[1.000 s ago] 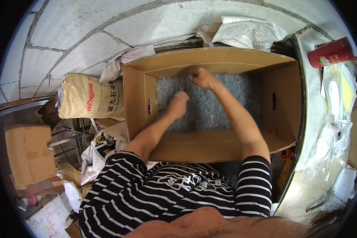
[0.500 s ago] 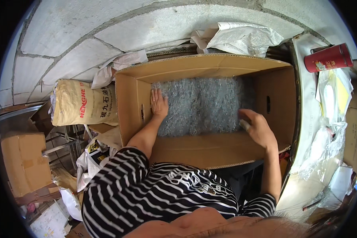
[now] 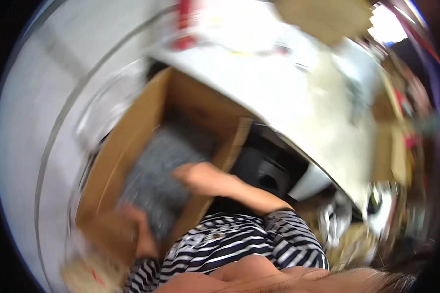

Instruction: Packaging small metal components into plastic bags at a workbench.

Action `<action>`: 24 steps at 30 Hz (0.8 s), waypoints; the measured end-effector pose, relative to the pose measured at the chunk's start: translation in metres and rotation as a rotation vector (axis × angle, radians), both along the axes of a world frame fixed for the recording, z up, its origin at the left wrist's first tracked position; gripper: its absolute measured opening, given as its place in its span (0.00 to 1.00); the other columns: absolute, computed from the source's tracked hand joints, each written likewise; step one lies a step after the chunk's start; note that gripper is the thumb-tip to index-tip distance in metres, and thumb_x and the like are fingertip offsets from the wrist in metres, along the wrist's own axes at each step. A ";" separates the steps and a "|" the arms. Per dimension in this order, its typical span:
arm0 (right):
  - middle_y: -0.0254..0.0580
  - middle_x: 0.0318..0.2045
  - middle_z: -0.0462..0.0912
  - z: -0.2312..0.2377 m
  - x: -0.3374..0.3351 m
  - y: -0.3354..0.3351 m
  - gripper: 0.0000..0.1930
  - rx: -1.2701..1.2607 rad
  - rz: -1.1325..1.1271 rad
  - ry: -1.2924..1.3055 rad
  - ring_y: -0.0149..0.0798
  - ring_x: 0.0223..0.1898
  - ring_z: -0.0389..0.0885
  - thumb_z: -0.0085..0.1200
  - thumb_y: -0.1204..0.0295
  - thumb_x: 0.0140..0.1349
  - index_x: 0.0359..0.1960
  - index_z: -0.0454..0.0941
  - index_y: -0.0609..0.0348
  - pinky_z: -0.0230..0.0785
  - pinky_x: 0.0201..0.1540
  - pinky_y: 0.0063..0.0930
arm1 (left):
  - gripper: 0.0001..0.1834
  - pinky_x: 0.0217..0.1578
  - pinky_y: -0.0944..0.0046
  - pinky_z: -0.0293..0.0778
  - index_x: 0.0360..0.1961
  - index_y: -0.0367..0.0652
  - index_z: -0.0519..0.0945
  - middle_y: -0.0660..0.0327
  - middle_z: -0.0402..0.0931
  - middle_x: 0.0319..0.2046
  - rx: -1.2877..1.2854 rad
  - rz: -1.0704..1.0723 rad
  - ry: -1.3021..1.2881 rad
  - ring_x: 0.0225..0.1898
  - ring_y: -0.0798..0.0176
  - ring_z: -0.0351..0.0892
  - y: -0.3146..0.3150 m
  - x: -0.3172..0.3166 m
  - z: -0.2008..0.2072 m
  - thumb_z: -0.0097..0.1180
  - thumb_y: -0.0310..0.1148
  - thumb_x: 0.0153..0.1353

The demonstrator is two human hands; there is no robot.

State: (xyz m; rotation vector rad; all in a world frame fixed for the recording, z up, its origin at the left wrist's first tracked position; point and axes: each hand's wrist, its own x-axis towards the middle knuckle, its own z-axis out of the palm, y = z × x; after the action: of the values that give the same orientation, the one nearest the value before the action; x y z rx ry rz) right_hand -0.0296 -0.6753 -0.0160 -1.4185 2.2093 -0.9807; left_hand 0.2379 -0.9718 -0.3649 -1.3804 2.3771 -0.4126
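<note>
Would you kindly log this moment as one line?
left hand: by lower-left end of open cardboard box | right hand: over translucent grey contents | contact: too blurred to tell | nearby: white tabletop

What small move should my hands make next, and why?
I'd perhaps pat the greyish filling lightly with the right hand: that hand is over it, the left hand is at the box's nearer end, and the filling lies below the rim of the open cardboard box. Blur hides whether either hand touches it.
</note>
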 end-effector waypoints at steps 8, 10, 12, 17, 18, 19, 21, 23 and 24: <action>0.53 0.40 0.78 0.034 0.037 0.083 0.20 0.003 -0.060 0.090 0.54 0.44 0.76 0.54 0.75 0.53 0.48 0.73 0.67 0.72 0.44 0.43 | 0.21 0.55 0.52 0.70 0.59 0.43 0.73 0.53 0.75 0.52 -0.359 -0.370 0.558 0.52 0.50 0.75 -0.039 -0.005 -0.021 0.41 0.34 0.66; 0.53 0.45 0.76 0.038 0.054 0.122 0.21 -0.113 -0.121 0.151 0.54 0.48 0.74 0.54 0.78 0.51 0.50 0.73 0.67 0.72 0.49 0.41 | 0.21 0.55 0.51 0.69 0.58 0.41 0.73 0.51 0.74 0.53 -0.149 -0.239 0.484 0.54 0.48 0.74 -0.002 -0.033 0.024 0.42 0.33 0.66; 0.53 0.46 0.76 0.069 0.063 0.146 0.21 -0.114 -0.201 0.142 0.54 0.48 0.74 0.55 0.78 0.51 0.49 0.73 0.67 0.72 0.49 0.40 | 0.21 0.56 0.51 0.69 0.57 0.39 0.73 0.49 0.73 0.55 -0.005 -0.041 0.406 0.56 0.46 0.72 -0.004 -0.036 0.062 0.42 0.33 0.65; 0.48 0.47 0.77 0.086 0.091 0.245 0.16 -0.056 -0.614 0.203 0.51 0.49 0.76 0.55 0.75 0.58 0.50 0.74 0.63 0.73 0.49 0.38 | 0.20 0.59 0.54 0.67 0.54 0.32 0.74 0.43 0.73 0.53 0.389 -0.302 0.573 0.58 0.46 0.71 -0.025 -0.088 0.103 0.47 0.25 0.60; 0.48 0.47 0.78 0.093 0.095 0.256 0.16 -0.048 -0.658 0.219 0.52 0.48 0.77 0.55 0.74 0.59 0.50 0.75 0.62 0.73 0.49 0.37 | 0.20 0.59 0.54 0.67 0.54 0.32 0.74 0.43 0.73 0.53 0.354 -0.273 0.595 0.58 0.46 0.71 -0.062 -0.082 0.087 0.47 0.25 0.60; 0.48 0.47 0.78 0.097 0.101 0.274 0.16 -0.110 -0.628 0.230 0.52 0.48 0.77 0.55 0.74 0.59 0.50 0.75 0.62 0.73 0.49 0.37 | 0.19 0.58 0.57 0.67 0.52 0.30 0.75 0.42 0.74 0.49 0.410 -0.312 0.884 0.55 0.48 0.72 -0.127 -0.089 0.090 0.47 0.22 0.59; 0.48 0.47 0.78 0.087 0.120 0.320 0.16 -0.080 -0.816 0.205 0.51 0.47 0.78 0.55 0.74 0.60 0.50 0.75 0.61 0.73 0.49 0.37 | 0.16 0.58 0.57 0.67 0.48 0.29 0.76 0.43 0.74 0.50 0.310 -0.510 1.047 0.55 0.48 0.72 -0.112 -0.131 0.104 0.46 0.21 0.59; 0.47 0.47 0.79 0.086 0.131 0.361 0.16 -0.039 -0.868 0.159 0.51 0.47 0.79 0.55 0.75 0.60 0.50 0.75 0.61 0.73 0.49 0.36 | 0.15 0.56 0.57 0.69 0.47 0.29 0.76 0.47 0.74 0.52 0.166 -0.642 1.184 0.55 0.50 0.72 -0.109 -0.156 0.143 0.45 0.20 0.60; 0.47 0.46 0.79 0.088 0.133 0.379 0.15 0.014 -0.932 0.103 0.50 0.46 0.79 0.55 0.75 0.60 0.49 0.76 0.61 0.73 0.49 0.35 | 0.15 0.56 0.57 0.69 0.47 0.29 0.76 0.47 0.74 0.52 0.185 -0.633 1.197 0.55 0.50 0.72 -0.085 -0.169 0.166 0.45 0.20 0.60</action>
State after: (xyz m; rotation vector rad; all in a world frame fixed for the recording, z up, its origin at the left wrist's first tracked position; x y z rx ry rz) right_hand 0.1029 -0.2964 0.0716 -0.3614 2.9909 -1.1397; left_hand 0.0693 -1.0571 -0.1993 -0.7977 3.6542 0.7098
